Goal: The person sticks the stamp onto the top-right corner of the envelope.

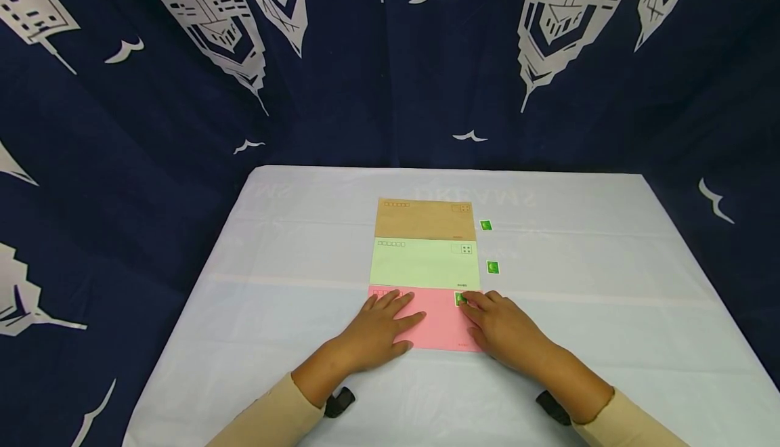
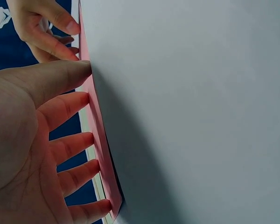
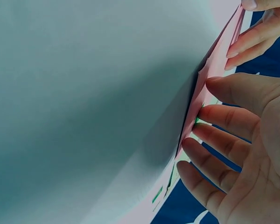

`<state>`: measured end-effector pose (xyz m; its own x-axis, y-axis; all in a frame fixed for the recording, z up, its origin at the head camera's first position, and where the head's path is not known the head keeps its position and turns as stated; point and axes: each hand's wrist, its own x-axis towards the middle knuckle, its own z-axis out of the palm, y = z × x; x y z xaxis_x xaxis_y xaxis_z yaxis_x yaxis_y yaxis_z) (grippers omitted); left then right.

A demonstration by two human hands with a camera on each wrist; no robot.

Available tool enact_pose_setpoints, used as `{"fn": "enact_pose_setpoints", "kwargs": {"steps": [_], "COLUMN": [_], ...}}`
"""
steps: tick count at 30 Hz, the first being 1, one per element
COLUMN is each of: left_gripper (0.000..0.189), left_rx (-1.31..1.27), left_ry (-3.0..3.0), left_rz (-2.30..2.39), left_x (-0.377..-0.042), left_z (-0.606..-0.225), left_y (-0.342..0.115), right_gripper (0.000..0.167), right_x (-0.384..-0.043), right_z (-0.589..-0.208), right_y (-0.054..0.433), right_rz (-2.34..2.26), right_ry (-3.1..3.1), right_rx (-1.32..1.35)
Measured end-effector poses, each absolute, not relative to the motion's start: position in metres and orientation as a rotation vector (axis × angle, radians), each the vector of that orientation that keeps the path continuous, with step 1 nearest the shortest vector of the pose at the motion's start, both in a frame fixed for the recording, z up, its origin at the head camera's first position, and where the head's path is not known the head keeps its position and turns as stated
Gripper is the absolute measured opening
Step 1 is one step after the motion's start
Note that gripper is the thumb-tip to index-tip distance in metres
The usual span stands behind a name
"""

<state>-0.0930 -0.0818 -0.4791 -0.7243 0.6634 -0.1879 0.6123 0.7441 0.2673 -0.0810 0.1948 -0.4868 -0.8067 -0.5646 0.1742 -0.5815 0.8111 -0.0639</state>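
Note:
A pink envelope (image 1: 439,328) lies nearest the person, below a light green envelope (image 1: 420,264) and a brown envelope (image 1: 423,220). On the pink one's left part rests the left hand (image 1: 376,333), fingers spread and extended; the left wrist view shows its fingertips touching the paper. A small green stamp (image 1: 458,299) sits at the pink envelope's upper right corner, partly hidden by fingertips. The right hand (image 1: 507,330) presses there, its fingers fairly straight in the right wrist view, with the thumb tip on the pink paper.
Two more green stamps lie to the right of the envelopes: one stamp (image 1: 485,225) beside the brown envelope, another stamp (image 1: 493,268) beside the light green one. A white cloth covers the table (image 1: 274,250). Behind it hangs a dark blue patterned curtain (image 1: 390,95).

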Motion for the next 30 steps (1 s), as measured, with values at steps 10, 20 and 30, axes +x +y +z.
{"fn": "enact_pose_setpoints", "kwargs": {"steps": [10, 20, 30], "left_gripper": [0.053, 0.053, 0.053], "left_rx": [1.007, 0.999, 0.990], "left_ry": [2.681, 2.675, 2.677], "left_rz": [0.261, 0.269, 0.261], "left_x": [-0.093, -0.093, -0.093], "left_z": [-0.480, -0.479, -0.480], "left_y": [-0.081, -0.082, -0.082], "right_gripper": [0.038, 0.025, 0.012], "right_x": [-0.083, -0.095, -0.116], "right_z": [-0.485, -0.478, -0.479], "right_y": [0.196, 0.193, 0.188], "right_rz": [0.174, 0.271, 0.393], "right_ry": [-2.865, -2.867, -2.825], "right_rx": [0.932, 0.912, 0.907]}}
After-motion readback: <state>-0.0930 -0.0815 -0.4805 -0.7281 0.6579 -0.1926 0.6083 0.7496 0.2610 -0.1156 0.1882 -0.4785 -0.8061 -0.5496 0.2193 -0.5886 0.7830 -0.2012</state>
